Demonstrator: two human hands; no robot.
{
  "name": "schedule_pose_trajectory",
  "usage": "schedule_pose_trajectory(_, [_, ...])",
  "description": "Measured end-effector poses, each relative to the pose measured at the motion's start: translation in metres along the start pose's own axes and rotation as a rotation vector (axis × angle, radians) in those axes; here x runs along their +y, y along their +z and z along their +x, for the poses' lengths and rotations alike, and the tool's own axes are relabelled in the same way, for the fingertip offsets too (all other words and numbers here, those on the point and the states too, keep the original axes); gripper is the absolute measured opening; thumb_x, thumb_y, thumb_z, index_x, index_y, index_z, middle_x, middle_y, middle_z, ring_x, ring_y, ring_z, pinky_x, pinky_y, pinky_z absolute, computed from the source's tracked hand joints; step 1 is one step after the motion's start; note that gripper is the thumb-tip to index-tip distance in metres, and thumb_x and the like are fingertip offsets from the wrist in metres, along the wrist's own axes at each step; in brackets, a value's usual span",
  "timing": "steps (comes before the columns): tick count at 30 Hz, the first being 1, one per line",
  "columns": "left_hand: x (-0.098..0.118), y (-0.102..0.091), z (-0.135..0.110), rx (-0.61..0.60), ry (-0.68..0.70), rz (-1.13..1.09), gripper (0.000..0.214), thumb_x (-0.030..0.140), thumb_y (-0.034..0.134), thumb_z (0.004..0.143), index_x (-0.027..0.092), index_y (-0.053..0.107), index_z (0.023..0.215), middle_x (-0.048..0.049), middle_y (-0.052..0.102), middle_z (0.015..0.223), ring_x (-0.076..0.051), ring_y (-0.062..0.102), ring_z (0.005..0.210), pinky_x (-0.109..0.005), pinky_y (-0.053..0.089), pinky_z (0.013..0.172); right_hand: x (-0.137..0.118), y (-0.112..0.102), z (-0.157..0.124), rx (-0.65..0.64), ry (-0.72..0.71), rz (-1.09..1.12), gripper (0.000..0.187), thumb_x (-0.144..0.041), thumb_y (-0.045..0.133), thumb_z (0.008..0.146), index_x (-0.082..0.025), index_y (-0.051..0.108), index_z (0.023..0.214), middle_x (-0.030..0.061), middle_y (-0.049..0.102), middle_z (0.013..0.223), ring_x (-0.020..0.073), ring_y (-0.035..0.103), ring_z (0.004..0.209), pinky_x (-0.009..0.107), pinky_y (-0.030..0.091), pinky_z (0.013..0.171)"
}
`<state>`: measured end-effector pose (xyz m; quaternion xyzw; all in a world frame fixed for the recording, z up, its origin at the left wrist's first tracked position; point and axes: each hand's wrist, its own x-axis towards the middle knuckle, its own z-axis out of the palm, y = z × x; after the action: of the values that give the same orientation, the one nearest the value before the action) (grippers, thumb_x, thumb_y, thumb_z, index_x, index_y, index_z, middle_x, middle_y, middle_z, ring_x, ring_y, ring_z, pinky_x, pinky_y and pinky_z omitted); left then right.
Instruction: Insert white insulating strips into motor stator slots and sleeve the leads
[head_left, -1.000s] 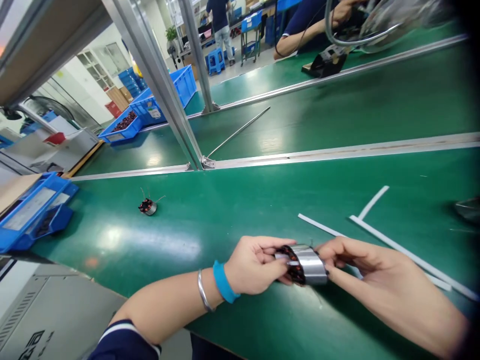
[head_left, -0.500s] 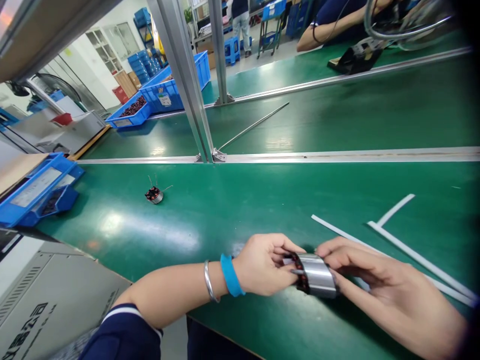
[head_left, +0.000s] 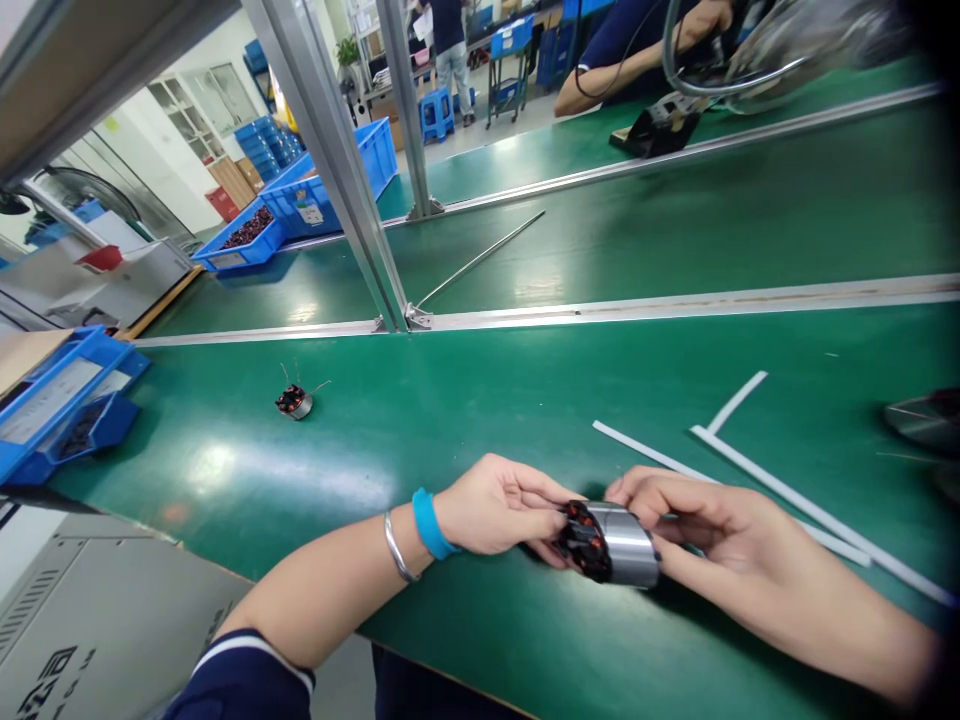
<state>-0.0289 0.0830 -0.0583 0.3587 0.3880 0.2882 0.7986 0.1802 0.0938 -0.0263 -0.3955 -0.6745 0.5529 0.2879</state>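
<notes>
A motor stator (head_left: 628,545), a silvery cylinder with black ends and copper windings, lies on its side between my two hands, just above the green bench. My left hand (head_left: 506,510) pinches its wound end with thumb and fingers. At the opposite end, the fingers and thumb of my right hand (head_left: 720,535) close on the rim. Their tips are partly hidden behind the metal. Farther left, a second stator (head_left: 295,402) with thin wires sticking up sits on the bench. White strips (head_left: 780,480) lie behind and under my right hand.
Blue bins (head_left: 67,400) stand at the left edge, and larger blue crates (head_left: 322,190) sit beyond the metal post (head_left: 330,150). A thin rod (head_left: 484,258) lies past the rail. Across the bench is a co-worker's arm (head_left: 637,70). A dark metal part (head_left: 926,418) shows at far right.
The view has shifted slightly right. The held stator has turned so that more of its copper windings face me, and my left fingers have shifted at that end. Both hands still hold it.
</notes>
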Motion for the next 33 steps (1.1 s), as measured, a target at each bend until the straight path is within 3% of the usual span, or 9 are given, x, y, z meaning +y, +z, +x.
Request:
schedule_pose_trajectory(4, [-0.001, 0.004, 0.002, 0.011, 0.004, 0.000, 0.057, 0.046, 0.091, 0.052, 0.007, 0.074, 0.089, -0.0055, 0.069, 0.064, -0.013, 0.065, 0.050, -0.022, 0.054, 0.049, 0.003, 0.003, -0.003, 0.049, 0.025, 0.029, 0.046, -0.050, 0.072, 0.072, -0.020, 0.045, 0.050, 0.0054, 0.064, 0.066, 0.0140, 0.057, 0.055, 0.025, 0.049, 0.049])
schedule_pose_trajectory(8, [0.000, 0.005, 0.002, 0.054, 0.036, -0.037, 0.052, 0.043, 0.091, 0.052, 0.008, 0.071, 0.085, -0.0055, 0.069, 0.063, -0.016, 0.067, 0.051, -0.022, 0.054, 0.047, 0.015, -0.014, 0.003, 0.029, -0.001, -0.043, 0.034, -0.053, 0.063, 0.079, -0.020, 0.062, 0.069, 0.0081, 0.071, 0.077, 0.0183, 0.065, 0.064, 0.031, 0.054, 0.059])
schedule_pose_trajectory(11, [0.002, 0.007, 0.001, 0.064, 0.052, -0.092, 0.052, 0.041, 0.091, 0.050, 0.010, 0.069, 0.086, -0.0072, 0.072, 0.068, -0.022, 0.071, 0.056, -0.027, 0.058, 0.047, 0.037, -0.035, 0.017, 0.287, -0.112, -0.424, 0.034, -0.050, 0.062, 0.077, -0.020, 0.069, 0.091, 0.0113, 0.072, 0.094, 0.0265, 0.069, 0.083, 0.041, 0.055, 0.074])
schedule_pose_trajectory(15, [0.003, 0.010, -0.001, 0.096, 0.083, -0.116, 0.051, 0.038, 0.092, 0.049, 0.010, 0.068, 0.083, -0.0077, 0.073, 0.069, -0.021, 0.071, 0.056, -0.027, 0.059, 0.046, 0.055, -0.045, 0.031, 0.491, -0.235, -0.778, 0.022, -0.038, 0.055, 0.077, -0.022, 0.066, 0.067, 0.0110, 0.071, 0.088, 0.0284, 0.066, 0.081, 0.042, 0.051, 0.068])
schedule_pose_trajectory(18, [0.004, 0.013, -0.001, 0.149, 0.088, -0.103, 0.046, 0.034, 0.092, 0.048, 0.009, 0.067, 0.078, -0.0073, 0.070, 0.062, -0.018, 0.067, 0.049, -0.023, 0.055, 0.042, 0.039, -0.041, 0.023, 0.452, -0.268, -0.532, 0.025, -0.039, 0.058, 0.079, -0.022, 0.059, 0.060, 0.0078, 0.069, 0.079, 0.0228, 0.065, 0.074, 0.037, 0.050, 0.068])
schedule_pose_trajectory(21, [0.006, 0.015, -0.001, 0.183, 0.094, -0.088, 0.041, 0.024, 0.091, 0.049, 0.009, 0.068, 0.080, -0.0067, 0.071, 0.064, -0.017, 0.067, 0.050, -0.023, 0.055, 0.042, 0.010, -0.039, 0.003, 0.157, -0.143, -0.151, 0.029, -0.045, 0.063, 0.082, -0.022, 0.059, 0.066, 0.0022, 0.063, 0.068, 0.0146, 0.057, 0.060, 0.027, 0.048, 0.057])
schedule_pose_trajectory(25, [0.007, 0.018, -0.001, 0.195, 0.100, -0.080, 0.043, 0.011, 0.088, 0.047, 0.011, 0.070, 0.086, -0.0045, 0.073, 0.071, -0.018, 0.069, 0.056, -0.026, 0.058, 0.046, -0.014, -0.034, -0.013, -0.100, -0.085, -0.090, 0.029, -0.043, 0.063, 0.086, -0.021, 0.064, 0.068, 0.0023, 0.062, 0.071, 0.0133, 0.055, 0.062, 0.025, 0.046, 0.058])
schedule_pose_trajectory(29, [0.006, 0.019, 0.000, 0.128, 0.080, -0.066, 0.040, 0.021, 0.085, 0.056, 0.011, 0.072, 0.093, -0.0069, 0.074, 0.074, -0.019, 0.072, 0.059, -0.026, 0.060, 0.051, -0.008, -0.018, -0.012, -0.022, -0.125, -0.116, 0.027, -0.040, 0.055, 0.090, -0.023, 0.072, 0.079, 0.0044, 0.065, 0.082, 0.0153, 0.060, 0.070, 0.028, 0.048, 0.065])
schedule_pose_trajectory(33, [0.006, 0.019, -0.002, 0.032, 0.096, -0.098, 0.059, 0.024, 0.087, 0.053, 0.012, 0.071, 0.109, -0.0090, 0.076, 0.084, -0.023, 0.075, 0.072, -0.025, 0.060, 0.061, 0.004, -0.004, -0.009, 0.193, -0.077, -0.157, 0.022, -0.038, 0.057, 0.084, -0.022, 0.066, 0.071, 0.0021, 0.066, 0.068, 0.0166, 0.060, 0.064, 0.030, 0.049, 0.064])
